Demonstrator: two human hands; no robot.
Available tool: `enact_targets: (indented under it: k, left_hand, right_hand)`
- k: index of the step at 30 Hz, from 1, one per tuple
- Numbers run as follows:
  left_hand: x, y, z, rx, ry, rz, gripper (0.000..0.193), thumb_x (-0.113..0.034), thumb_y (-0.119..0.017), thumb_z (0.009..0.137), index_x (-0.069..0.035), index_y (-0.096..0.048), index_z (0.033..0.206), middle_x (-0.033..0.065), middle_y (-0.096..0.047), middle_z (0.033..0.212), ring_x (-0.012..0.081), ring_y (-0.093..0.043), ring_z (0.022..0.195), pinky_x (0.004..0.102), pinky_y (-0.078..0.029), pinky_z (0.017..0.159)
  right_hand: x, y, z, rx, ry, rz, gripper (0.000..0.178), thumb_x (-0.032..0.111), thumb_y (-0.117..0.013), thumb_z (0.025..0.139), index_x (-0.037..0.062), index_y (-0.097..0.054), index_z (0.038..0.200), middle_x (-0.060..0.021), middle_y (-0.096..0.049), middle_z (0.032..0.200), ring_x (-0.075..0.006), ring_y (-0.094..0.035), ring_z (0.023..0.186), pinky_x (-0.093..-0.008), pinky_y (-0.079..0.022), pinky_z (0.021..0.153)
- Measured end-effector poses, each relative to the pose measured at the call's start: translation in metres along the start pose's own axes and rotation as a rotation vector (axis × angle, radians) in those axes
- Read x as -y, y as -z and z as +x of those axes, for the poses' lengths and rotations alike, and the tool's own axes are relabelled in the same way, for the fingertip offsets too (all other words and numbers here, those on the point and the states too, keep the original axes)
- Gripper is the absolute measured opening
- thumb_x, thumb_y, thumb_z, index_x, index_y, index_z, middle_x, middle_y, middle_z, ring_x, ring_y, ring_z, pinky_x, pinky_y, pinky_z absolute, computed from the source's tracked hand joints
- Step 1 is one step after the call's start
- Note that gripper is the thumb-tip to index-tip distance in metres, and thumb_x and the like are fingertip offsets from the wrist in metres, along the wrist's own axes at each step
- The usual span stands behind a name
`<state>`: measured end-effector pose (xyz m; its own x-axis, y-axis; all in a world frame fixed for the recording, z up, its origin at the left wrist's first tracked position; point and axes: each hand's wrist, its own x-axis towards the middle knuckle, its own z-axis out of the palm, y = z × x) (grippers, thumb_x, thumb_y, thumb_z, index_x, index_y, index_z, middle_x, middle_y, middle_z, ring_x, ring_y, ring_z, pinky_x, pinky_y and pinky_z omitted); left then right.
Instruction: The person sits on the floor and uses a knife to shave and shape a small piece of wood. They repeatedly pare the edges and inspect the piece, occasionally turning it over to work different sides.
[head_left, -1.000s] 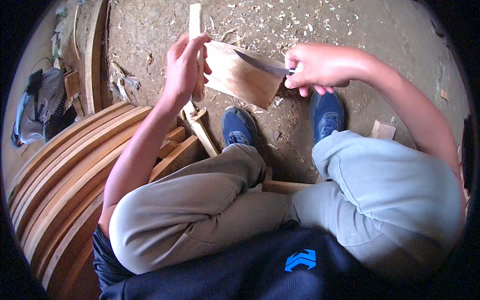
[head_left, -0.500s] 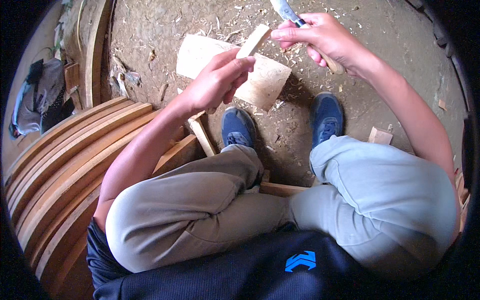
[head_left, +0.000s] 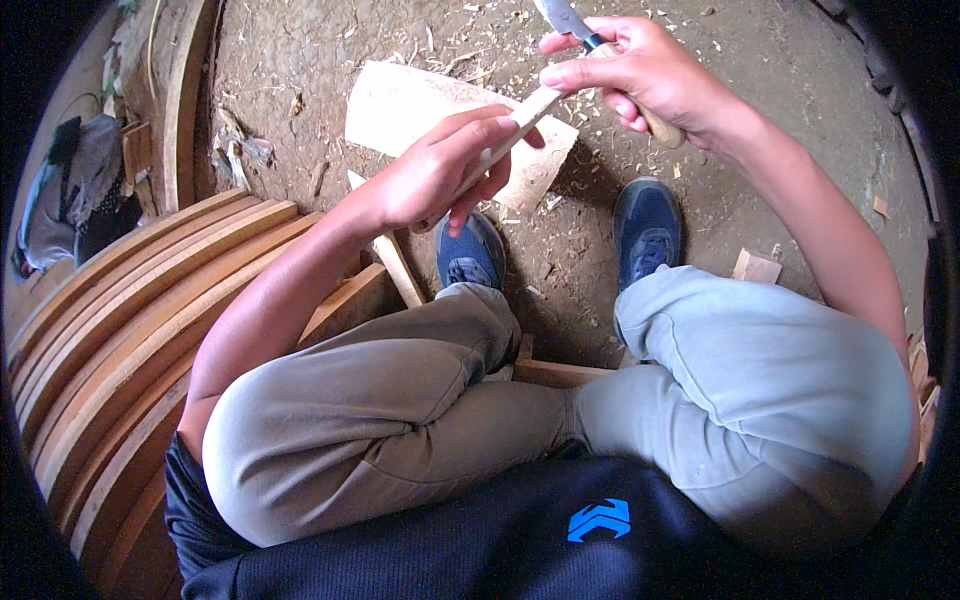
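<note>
My left hand (head_left: 445, 170) is closed round a pale, narrow piece of wood (head_left: 527, 115), which slants up and to the right out of the fingers. In my right hand (head_left: 650, 80) is a knife (head_left: 664, 128) with a light wooden handle, a dark collar and a metal blade that points up and left, cut off by the picture's top edge. My right thumb tip meets the upper end of the wood piece. Below both hands a pale wood block (head_left: 400, 105) rests on the ground, partly covered by my left hand.
Long wooden boards (head_left: 130, 330) lie stacked at the left, beside my left leg. Shavings litter the dirt ground (head_left: 300, 50). A small wood offcut (head_left: 757, 266) lies right of my right shoe (head_left: 648, 225). Dark cloth (head_left: 90, 185) sits at the far left.
The wood piece has turned in my left hand, now showing a narrower side and slanting more to the right. Both hands stay nearly in place, the knife still in my right.
</note>
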<state>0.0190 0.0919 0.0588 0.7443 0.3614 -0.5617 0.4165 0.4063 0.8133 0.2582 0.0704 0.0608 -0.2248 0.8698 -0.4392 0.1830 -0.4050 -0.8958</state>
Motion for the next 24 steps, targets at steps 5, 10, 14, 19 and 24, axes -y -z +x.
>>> enact_targets:
  k: [5,10,14,19,24]
  left_hand:
    - [0.006,-0.001,0.002,-0.033,-0.025,0.072,0.037,-0.035,-0.038,0.102,-0.006,-0.053,0.120,0.0029,-0.052,0.073,0.0112,-0.054,0.046,0.0232,-0.045,0.041]
    - [0.009,-0.004,0.003,-0.072,-0.015,0.047,0.037,-0.040,-0.041,0.101,-0.006,-0.054,0.110,0.0043,-0.052,0.076,0.0132,-0.055,0.054,0.0255,-0.046,0.046]
    - [0.010,-0.007,0.007,-0.061,0.036,0.048,0.044,-0.049,-0.041,0.100,-0.006,-0.053,0.098,0.0048,-0.052,0.075,0.0133,-0.054,0.055,0.0262,-0.046,0.046]
    - [0.006,-0.011,0.006,-0.067,0.096,0.030,0.051,-0.053,-0.038,0.100,-0.004,-0.053,0.095,0.0047,-0.051,0.068,0.0138,-0.054,0.050,0.0265,-0.046,0.043]
    - [0.007,-0.009,0.004,-0.079,0.106,-0.085,0.048,-0.047,-0.037,0.101,-0.003,-0.056,0.096,0.0055,-0.054,0.066,0.0138,-0.054,0.044,0.0254,-0.046,0.038]
  right_hand:
    - [-0.002,0.001,0.000,-0.020,-0.014,-0.004,0.048,0.025,-0.072,0.086,0.0013,-0.056,0.125,-0.0037,-0.068,0.081,0.0014,-0.042,0.043,-0.0154,-0.035,0.036]
    - [-0.002,0.001,0.001,0.003,-0.018,-0.043,0.047,0.025,-0.072,0.086,0.0018,-0.057,0.125,-0.0013,-0.065,0.078,0.0012,-0.043,0.043,-0.0154,-0.035,0.036]
    - [0.001,-0.001,-0.001,0.059,0.002,-0.043,0.039,0.025,-0.071,0.088,0.0019,-0.059,0.116,-0.0010,-0.063,0.074,-0.0005,-0.044,0.043,-0.0170,-0.037,0.036]
    - [0.001,-0.006,-0.004,0.075,0.060,-0.111,0.047,0.026,-0.072,0.086,0.0033,-0.057,0.125,-0.0006,-0.064,0.076,0.0012,-0.043,0.043,-0.0149,-0.035,0.036]
    - [-0.004,-0.005,-0.001,0.034,0.031,-0.065,0.048,0.027,-0.070,0.088,0.0009,-0.055,0.125,-0.0046,-0.066,0.085,0.0012,-0.044,0.044,-0.0143,-0.035,0.037]
